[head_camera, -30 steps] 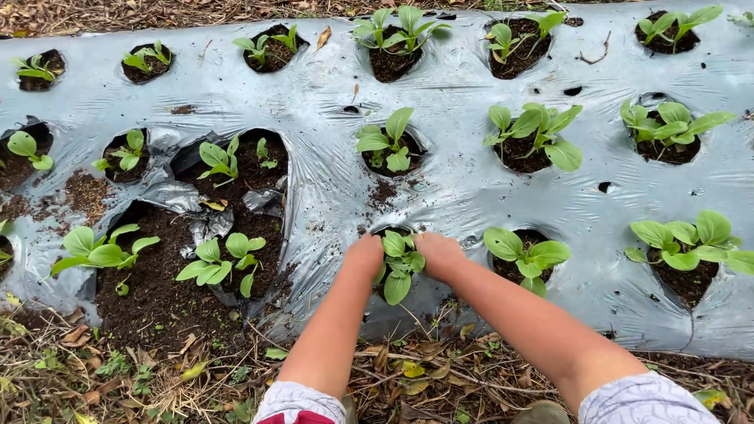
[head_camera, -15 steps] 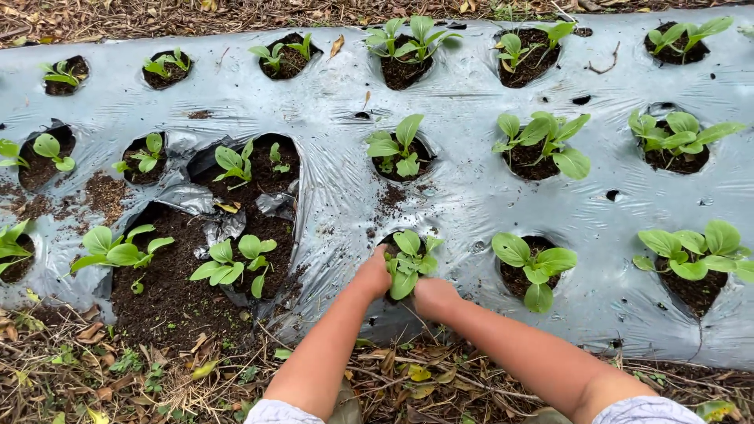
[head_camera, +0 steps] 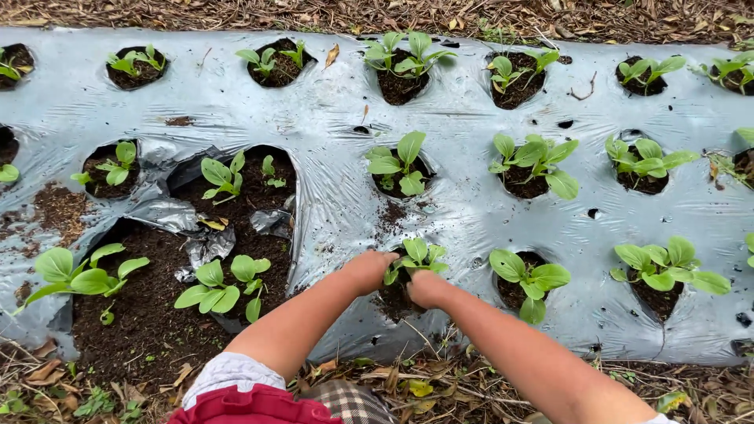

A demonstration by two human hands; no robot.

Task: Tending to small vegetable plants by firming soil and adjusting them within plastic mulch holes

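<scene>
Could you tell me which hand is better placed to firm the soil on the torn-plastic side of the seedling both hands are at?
The left hand: it rests at that side of the seedling, nearest the torn plastic sheet. The right hand sits at the near edge, toward the other side.

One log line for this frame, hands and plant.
left hand: on soil beside seedling | right hand: same, other side | silver mulch film

Both hands' fingers are buried in soil beside the seedling (head_camera: 415,257); edge seedlings (head_camera: 8,69) are cut off
</scene>
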